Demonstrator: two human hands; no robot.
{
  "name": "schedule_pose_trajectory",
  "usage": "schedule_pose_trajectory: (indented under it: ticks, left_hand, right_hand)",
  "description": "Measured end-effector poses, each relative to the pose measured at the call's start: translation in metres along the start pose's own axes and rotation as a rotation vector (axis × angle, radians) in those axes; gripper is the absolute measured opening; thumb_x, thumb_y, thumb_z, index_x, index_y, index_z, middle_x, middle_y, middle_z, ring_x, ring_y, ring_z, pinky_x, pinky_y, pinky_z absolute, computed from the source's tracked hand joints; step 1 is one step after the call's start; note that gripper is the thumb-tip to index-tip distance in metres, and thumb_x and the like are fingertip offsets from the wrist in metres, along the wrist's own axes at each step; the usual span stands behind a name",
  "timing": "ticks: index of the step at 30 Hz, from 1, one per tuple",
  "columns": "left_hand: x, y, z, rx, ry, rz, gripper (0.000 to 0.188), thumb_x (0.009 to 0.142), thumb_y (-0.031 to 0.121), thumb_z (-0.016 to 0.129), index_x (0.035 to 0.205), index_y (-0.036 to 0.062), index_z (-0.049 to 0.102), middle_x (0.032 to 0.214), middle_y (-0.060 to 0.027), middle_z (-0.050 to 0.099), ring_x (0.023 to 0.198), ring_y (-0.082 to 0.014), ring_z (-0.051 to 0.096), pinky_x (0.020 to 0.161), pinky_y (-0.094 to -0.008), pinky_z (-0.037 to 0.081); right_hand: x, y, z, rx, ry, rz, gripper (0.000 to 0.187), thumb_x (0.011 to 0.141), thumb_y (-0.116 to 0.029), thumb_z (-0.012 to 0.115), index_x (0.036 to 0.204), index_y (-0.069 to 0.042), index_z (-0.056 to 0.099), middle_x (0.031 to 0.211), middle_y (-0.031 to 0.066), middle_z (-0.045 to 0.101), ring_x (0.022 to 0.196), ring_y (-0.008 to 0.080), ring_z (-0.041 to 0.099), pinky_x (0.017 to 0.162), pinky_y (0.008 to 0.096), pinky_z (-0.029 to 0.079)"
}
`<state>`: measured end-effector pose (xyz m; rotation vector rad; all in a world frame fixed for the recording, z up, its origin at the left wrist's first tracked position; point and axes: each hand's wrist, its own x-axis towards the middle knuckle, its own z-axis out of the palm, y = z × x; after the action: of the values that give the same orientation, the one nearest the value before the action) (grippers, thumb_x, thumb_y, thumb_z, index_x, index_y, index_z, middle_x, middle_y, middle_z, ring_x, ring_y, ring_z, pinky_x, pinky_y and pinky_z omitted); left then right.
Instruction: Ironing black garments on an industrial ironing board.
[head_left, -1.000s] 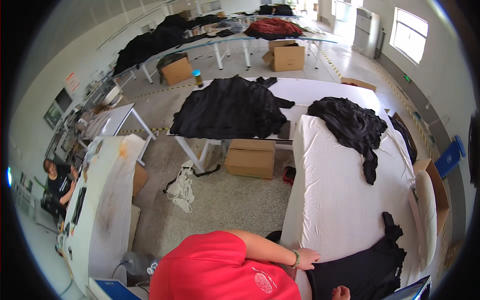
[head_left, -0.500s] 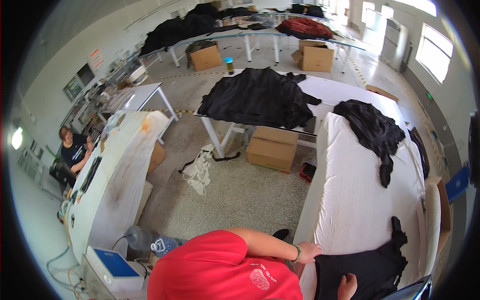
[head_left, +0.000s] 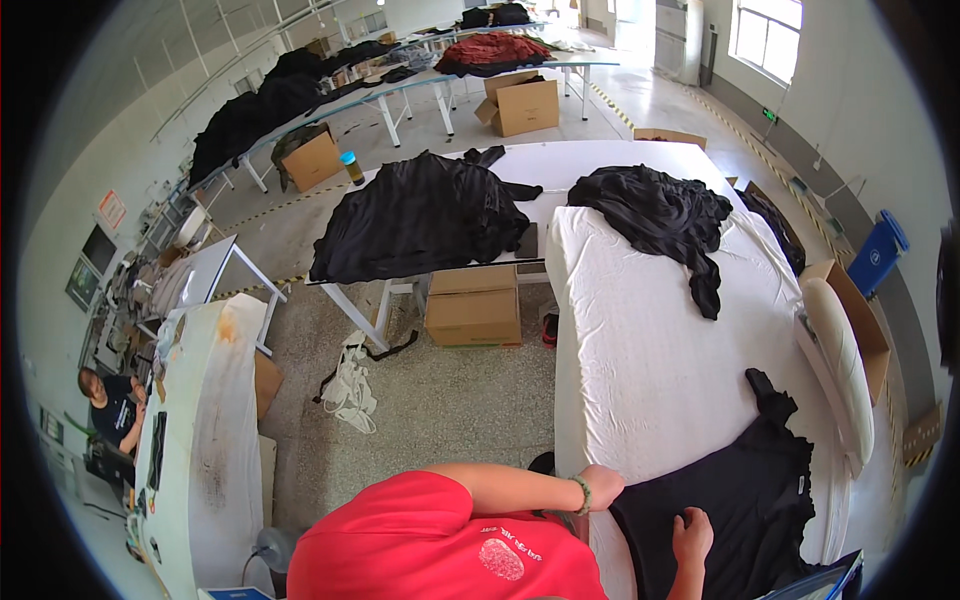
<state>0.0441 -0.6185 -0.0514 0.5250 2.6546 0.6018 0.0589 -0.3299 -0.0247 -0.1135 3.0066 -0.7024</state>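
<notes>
A black garment (head_left: 735,500) lies spread on the white cloth-covered table at my lower right. Its narrow strip, perhaps a sleeve or strap, reaches up toward the far side, and a small white label shows near its right edge. My left hand (head_left: 603,488), with a green bracelet at the wrist, is closed at the garment's near left corner; its fingertips are partly hidden. Above the middle of the garment, my right hand (head_left: 692,535) has loosely bent fingers, thumb apart, and nothing visible between them.
A black garment heap (head_left: 655,215) rests at the table's far end, another pile (head_left: 420,215) on the adjoining table. Below that stands a cardboard box (head_left: 473,308). White fabric (head_left: 350,385) lies on the floor. A padded roll (head_left: 838,370) borders my table's right side. A person (head_left: 115,405) sits far left.
The view has swung right, so the room appears shifted left and more of the black garment shows. My left hand stays at its corner, and my right hand remains over it.
</notes>
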Motion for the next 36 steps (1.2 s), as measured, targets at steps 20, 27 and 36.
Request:
schedule_pose_trajectory:
  ticks: [20,27,36]
  left_hand:
    - [0.011,-0.024,-0.028,-0.212,-0.081,0.089,0.008,0.081,0.013,0.066,0.086,0.0074,0.064,0.083,-0.0123,0.068,0.068,-0.0285,0.07,0.062,-0.0423,0.056]
    - [0.019,-0.026,-0.039,-0.599,-0.254,-0.153,0.01,0.081,0.008,0.069,0.087,0.0075,0.061,0.084,-0.0089,0.069,0.07,-0.0221,0.07,0.063,-0.0351,0.056]
    - [0.026,-0.035,-0.04,-0.959,-0.245,-0.236,0.007,0.084,0.004,0.067,0.091,0.0058,0.067,0.079,-0.0076,0.071,0.07,-0.0178,0.069,0.065,-0.0302,0.055]
  right_hand:
    - [0.22,0.047,-0.045,-0.411,-0.2,-0.387,0.02,0.091,-0.009,0.057,0.108,-0.009,0.068,0.109,0.0053,0.068,0.109,0.0272,0.063,0.086,0.0385,0.056]
    - [0.243,0.062,-0.044,-0.663,-0.379,-0.444,0.011,0.087,-0.007,0.061,0.096,-0.011,0.066,0.101,0.0032,0.066,0.104,0.0238,0.063,0.08,0.0373,0.057]
    - [0.275,0.055,-0.043,-0.72,-0.338,-0.356,0.006,0.086,-0.008,0.063,0.089,-0.01,0.067,0.095,0.0038,0.069,0.099,0.0254,0.067,0.078,0.0373,0.057]
